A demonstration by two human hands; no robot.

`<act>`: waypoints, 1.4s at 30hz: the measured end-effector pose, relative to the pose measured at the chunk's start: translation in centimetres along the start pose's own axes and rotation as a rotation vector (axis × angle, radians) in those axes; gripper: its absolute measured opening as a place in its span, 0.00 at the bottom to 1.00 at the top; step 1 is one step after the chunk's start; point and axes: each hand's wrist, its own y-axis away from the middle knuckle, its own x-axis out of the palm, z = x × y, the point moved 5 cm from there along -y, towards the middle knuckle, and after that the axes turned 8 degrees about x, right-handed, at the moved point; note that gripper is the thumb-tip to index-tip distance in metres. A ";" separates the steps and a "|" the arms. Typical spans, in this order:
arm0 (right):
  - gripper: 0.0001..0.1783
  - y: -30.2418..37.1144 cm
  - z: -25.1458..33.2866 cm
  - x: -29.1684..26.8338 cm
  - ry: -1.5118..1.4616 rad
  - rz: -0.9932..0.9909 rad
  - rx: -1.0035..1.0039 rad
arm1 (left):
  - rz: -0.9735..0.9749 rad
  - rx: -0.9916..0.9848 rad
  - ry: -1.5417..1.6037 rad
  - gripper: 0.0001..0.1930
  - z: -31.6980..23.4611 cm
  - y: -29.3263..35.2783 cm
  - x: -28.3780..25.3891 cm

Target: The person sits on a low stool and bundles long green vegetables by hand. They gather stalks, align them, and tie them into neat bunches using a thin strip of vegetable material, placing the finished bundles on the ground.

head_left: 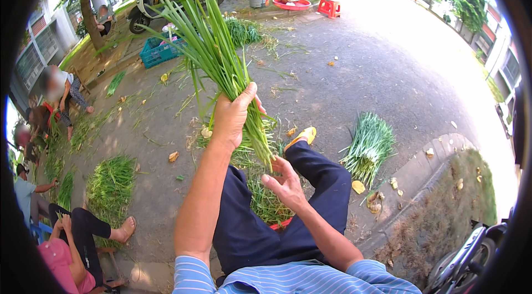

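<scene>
The left hand (234,117) is clamping around a bunch of long green stalks (219,56), which is leaning up and away to the far left, above the ground between the knees. The right hand (285,183) is hanging with fingers apart at the bunch's near end; whether it is touching cannot be told. A loose green pile (266,202) is lying below, and another bunch (368,147) is resting to the right.

Blue shirt (288,279) (white-striped), navy trousers (327,183), yellow shoe (311,135).
</scene>
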 end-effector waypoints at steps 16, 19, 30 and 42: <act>0.09 -0.5 -0.2 0.7 -0.686 0.063 0.145 | -0.121 -0.078 0.031 0.13 1.6 0.1 0.0; 0.08 -0.2 -1.5 0.6 -0.701 0.092 0.196 | -0.113 -0.059 0.031 0.12 1.4 0.0 0.0; 0.15 3.0 -8.2 -0.4 0.575 0.322 0.346 | 0.003 0.013 0.019 0.10 -1.1 -0.1 0.5; 0.30 1.8 11.8 -3.4 0.140 -0.112 -0.262 | 0.227 0.055 0.036 0.09 -3.6 0.4 2.5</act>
